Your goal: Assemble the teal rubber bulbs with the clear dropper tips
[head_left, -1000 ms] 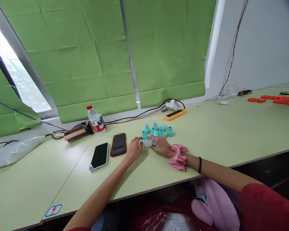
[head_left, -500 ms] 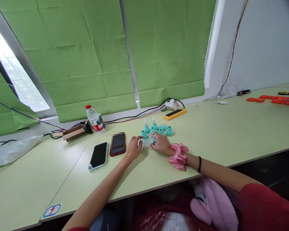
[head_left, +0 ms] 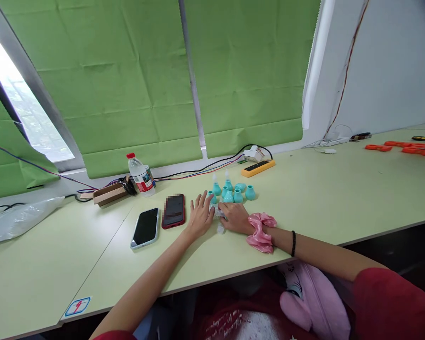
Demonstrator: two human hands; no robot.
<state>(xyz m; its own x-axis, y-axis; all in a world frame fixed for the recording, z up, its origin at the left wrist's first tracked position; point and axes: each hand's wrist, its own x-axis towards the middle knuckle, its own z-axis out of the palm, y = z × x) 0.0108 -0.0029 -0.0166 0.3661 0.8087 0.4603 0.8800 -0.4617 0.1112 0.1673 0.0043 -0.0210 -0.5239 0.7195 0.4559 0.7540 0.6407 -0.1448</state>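
My left hand (head_left: 200, 218) rests over the table with its fingers spread, its thumb side beside several small clear plastic pieces (head_left: 218, 211). Against these same pieces, my right hand (head_left: 237, 218) has its fingers curled and pressed together; its fingertips partly hide what they grip. A single translucent piece (head_left: 220, 229) lies on the table just below the hands. Behind the fingers stands a group of turquoise bulb-shaped plastic parts (head_left: 228, 196), most with an open neck upward. Two at the back carry whitish translucent tips (head_left: 227, 174).
Left of my hands lie a red-cased phone (head_left: 173, 211) and a light-cased phone (head_left: 145, 228). Farther back are a water bottle (head_left: 140, 175), a cardboard box (head_left: 109, 193), cables and a yellow power strip (head_left: 258, 168). Orange tools (head_left: 420, 148) lie far right.
My left hand has opened and spread its fingers. My right hand has shifted slightly down. A translucent piece now shows below the hands, and another turquoise part stands at the group's front.
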